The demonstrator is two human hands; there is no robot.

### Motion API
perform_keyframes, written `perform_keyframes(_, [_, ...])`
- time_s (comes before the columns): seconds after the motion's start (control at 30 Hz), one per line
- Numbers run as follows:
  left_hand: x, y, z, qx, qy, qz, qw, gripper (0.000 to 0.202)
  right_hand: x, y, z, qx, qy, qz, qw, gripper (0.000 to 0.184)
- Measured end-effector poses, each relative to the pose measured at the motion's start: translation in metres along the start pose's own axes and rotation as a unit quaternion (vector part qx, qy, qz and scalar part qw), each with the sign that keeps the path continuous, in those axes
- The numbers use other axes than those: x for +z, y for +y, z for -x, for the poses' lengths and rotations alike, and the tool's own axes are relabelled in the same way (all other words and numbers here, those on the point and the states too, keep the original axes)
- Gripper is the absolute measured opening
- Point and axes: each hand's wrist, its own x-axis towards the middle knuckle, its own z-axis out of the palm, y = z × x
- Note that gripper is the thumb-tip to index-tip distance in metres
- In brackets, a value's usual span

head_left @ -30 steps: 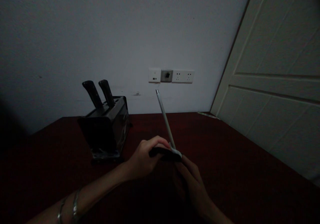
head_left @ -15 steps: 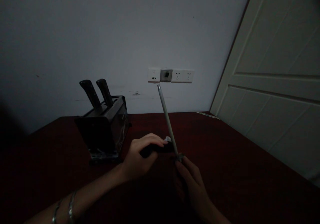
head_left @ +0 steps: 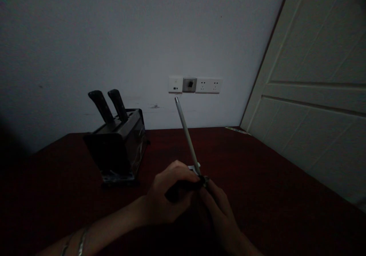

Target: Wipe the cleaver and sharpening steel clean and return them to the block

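Observation:
My left hand (head_left: 167, 197) is closed round the dark handle of a knife (head_left: 183, 186), whose pale blade shows only as a small bright piece beside the rod's base. My right hand (head_left: 221, 216) is wrapped round the handle of a thin light sharpening rod (head_left: 187, 134), which points up and slightly left toward the wall sockets. Knife and rod meet just above my right hand's fingers. The two hands nearly touch over the dark red table (head_left: 257, 172).
A black knife block (head_left: 120, 149) with two dark-handled knives (head_left: 110, 105) stands on the table to the left of my hands. White wall sockets (head_left: 196, 85) sit on the wall behind. A pale panelled door (head_left: 317, 96) closes off the right side. The room is dim.
My left hand slid the knife a little up the rod and away, then back down to the rod's base near my right hand. The rod's tip swung slightly left.

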Motion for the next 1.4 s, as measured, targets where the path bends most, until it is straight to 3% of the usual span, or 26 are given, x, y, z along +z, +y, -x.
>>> perform_keyframes(0.2, [0.000,-0.004,0.002,-0.024,-0.015,0.012,1.000,0.031,-0.001,0.001,0.002,-0.006,-0.001,-0.046,0.999,0.046])
perform_keyframes(0.5, [-0.003,-0.006,0.000,-0.111,-0.002,0.043,0.993,0.015,0.006,-0.012,0.004,0.038,-0.072,-0.170,0.982,0.042])
perform_keyframes(0.67, [-0.006,-0.013,-0.001,-0.118,-0.012,0.041,0.992,0.010,0.012,-0.018,0.005,0.073,-0.137,-0.214,0.964,0.036])
perform_keyframes(0.87, [-0.008,-0.005,-0.004,-0.106,0.067,0.022,0.992,0.014,0.008,-0.006,0.008,0.081,-0.088,-0.187,0.975,0.042])
perform_keyframes(0.97, [-0.006,0.002,-0.004,-0.078,0.040,0.034,0.996,0.019,0.002,0.003,0.008,0.074,-0.098,-0.170,0.978,0.043])
perform_keyframes(1.13, [-0.004,0.005,-0.002,-0.059,-0.015,0.033,0.998,0.025,-0.003,0.014,0.006,0.067,-0.061,-0.139,0.986,0.050])
perform_keyframes(1.4, [-0.005,0.003,-0.002,-0.051,-0.027,0.035,0.998,0.023,-0.003,0.008,0.011,0.080,-0.059,-0.145,0.984,0.050])
